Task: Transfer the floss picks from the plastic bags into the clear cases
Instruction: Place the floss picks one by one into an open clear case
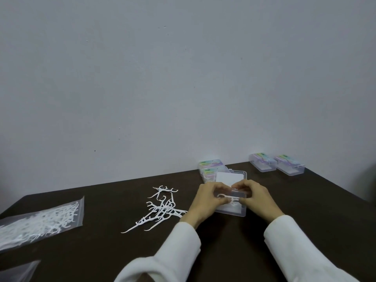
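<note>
Hands point(205, 197) gripping picks point(225, 197) over case point(232, 213)

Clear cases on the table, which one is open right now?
The clear case under both hands, nearest the person, with its lid raised and a floss pick inside. The four labelled cases along the wall are shut.
</note>
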A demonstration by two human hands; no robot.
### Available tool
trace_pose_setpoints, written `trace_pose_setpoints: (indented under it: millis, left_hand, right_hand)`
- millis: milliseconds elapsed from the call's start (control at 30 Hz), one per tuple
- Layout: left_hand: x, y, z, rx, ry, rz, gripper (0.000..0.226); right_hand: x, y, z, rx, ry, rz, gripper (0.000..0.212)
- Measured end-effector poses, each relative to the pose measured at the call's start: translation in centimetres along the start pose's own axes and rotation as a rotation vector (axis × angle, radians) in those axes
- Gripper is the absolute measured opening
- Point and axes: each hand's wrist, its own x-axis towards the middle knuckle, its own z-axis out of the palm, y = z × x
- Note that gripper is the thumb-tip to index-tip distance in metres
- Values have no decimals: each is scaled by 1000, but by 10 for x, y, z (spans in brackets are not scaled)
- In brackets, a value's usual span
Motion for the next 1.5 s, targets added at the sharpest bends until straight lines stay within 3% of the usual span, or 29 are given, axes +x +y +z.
trace_pose_setpoints:
  millis: [167, 533, 900, 1067, 1167, 1267, 1367, 1433, 1500]
  left_hand:
    - [-4, -5, -13, -13, 66, -38, 30]
    - [-9, -11, -20, -42, -19, -99, 20]
    - [-30, -17, -52, 48, 137, -64, 15]
    - [-61, -37, -94, 148, 200, -143, 20]
    - [-78, -51, -122, 241, 144, -205, 38]
    - [-93, -58, -144, 369, 26, -304, 73]
    - [-102, -63, -157, 560, -48, -355, 100]
    - [-102, -69, -159, 521, -28, -352, 91]
    - [-100, -74, -159, 445, 29, -302, 63]
  right_hand:
    - [0, 1, 2, -172, 14, -100, 21]
    - [-3, -3, 6, -327, -9, -163, 11]
    - [-12, -29, 32, -299, -26, -337, 9]
    - [-21, -54, 65, -456, -75, -466, 17]
    - [-25, -72, 90, -458, -111, -464, 26]
    - [-24, -78, 114, -554, -185, -332, 44]
    - [-16, -80, 126, -663, -173, -323, 35]
    - [-10, -81, 127, -614, -180, -329, 26]
    - [-2, -80, 129, -586, -192, -348, 23]
